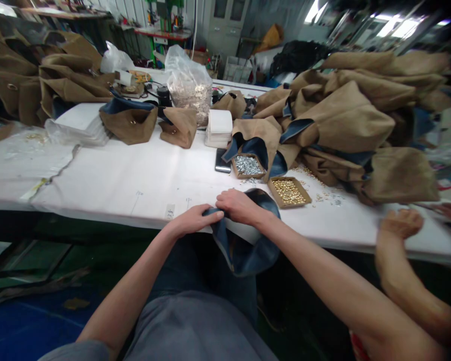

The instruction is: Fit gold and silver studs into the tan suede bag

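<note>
At the table's front edge a bag hangs partly over my lap, its dark blue lining showing and its mouth gaping upward. My left hand pinches the near left rim, thumb on top. Close beside it my right hand is closed on the same rim, and what its fingertips press is hidden. A whitish flat piece shows inside the bag below my right wrist. Behind the hands stand an open box of silver metal fittings and another of gold-coloured fittings.
Brown bags are heaped at the right, others at the left. A phone, a white card stack and a filled plastic sack stand behind. At right is another person's hand.
</note>
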Demonstrator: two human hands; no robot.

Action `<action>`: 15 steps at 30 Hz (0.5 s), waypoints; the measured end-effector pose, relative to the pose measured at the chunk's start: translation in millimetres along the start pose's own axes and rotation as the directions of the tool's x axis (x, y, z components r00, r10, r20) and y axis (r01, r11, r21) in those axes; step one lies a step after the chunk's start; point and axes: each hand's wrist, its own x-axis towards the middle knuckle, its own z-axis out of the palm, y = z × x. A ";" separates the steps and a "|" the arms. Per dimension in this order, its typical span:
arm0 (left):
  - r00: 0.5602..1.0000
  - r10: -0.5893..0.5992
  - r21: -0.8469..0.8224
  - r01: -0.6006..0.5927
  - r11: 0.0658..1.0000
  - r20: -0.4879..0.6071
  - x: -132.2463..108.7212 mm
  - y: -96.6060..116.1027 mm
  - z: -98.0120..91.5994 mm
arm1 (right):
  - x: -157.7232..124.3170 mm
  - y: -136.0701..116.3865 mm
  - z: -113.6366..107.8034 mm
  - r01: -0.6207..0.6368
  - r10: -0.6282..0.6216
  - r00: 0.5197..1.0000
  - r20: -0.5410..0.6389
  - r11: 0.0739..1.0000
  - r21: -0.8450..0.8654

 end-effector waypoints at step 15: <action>0.917 0.388 -0.262 -0.397 0.879 -0.088 -24.2 87.1 24.2 | -120.9 -31.4 -40.5 -0.306 0.347 0.505 -0.790 0.928 0.213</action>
